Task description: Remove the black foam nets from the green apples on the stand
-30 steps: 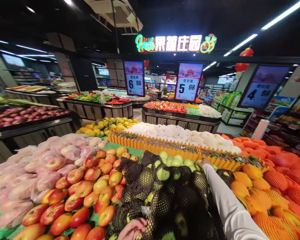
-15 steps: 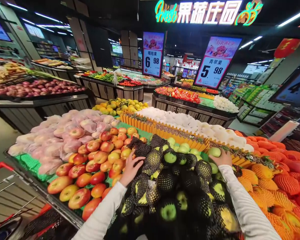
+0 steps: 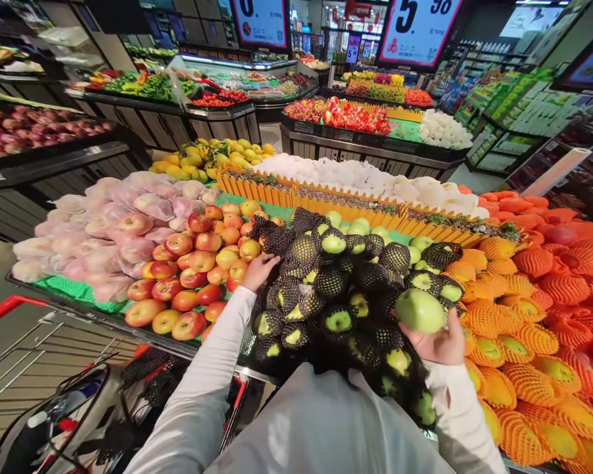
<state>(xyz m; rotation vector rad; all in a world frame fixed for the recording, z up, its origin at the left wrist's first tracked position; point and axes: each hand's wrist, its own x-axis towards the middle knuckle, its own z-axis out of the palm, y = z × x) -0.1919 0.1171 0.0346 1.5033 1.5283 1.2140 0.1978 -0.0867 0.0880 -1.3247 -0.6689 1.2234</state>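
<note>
A bare green apple (image 3: 420,311) rests in my right hand (image 3: 437,339), palm turned up and thumb out to its right. It is held above the near right part of the green apples in black foam nets (image 3: 329,283). My left hand (image 3: 260,271) lies at the left edge of that netted pile, fingers stretched out and nothing seen in them; whether it touches the nets I cannot tell. Red-yellow apples (image 3: 201,261) are heaped just left of it. Several bare green apples (image 3: 358,226) sit at the back of the netted pile.
Fruit in orange nets (image 3: 494,316) borders my right forearm. Pale pink wrapped fruit (image 3: 113,217) fills the stand's left end. An orange picket divider (image 3: 346,207) runs behind, with white-netted fruit (image 3: 375,178) beyond. A shopping cart (image 3: 39,355) with a bag stands at lower left.
My right hand has brought the green apple from the back of the pile nearer to me and turned palm up. My left hand stays by the pile's left edge. The view has tipped downward.
</note>
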